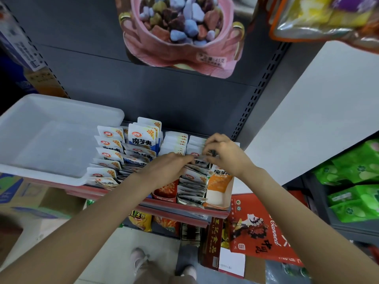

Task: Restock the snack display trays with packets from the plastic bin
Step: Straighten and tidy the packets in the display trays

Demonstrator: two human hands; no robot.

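Several rows of small white snack packets (141, 140) stand in display trays on a shelf. My left hand (166, 167) reaches over the middle rows, its fingertips touching the packets (192, 177) in the right-hand row. My right hand (223, 154) hovers over the back of that row, fingers curled and pinching a packet top (202, 157). A translucent white plastic bin (51, 136) sits on the shelf to the left and looks bare inside. An orange-and-white tray (219, 189) stands at the far right of the display.
A pink bag of coloured candy (184, 33) hangs above. Green packets (352, 181) fill a shelf at right. Red boxes (258, 228) and cardboard boxes (30, 197) stand on the floor below. A lower shelf holds more snack bags (141, 219). My feet (139, 257) show below.
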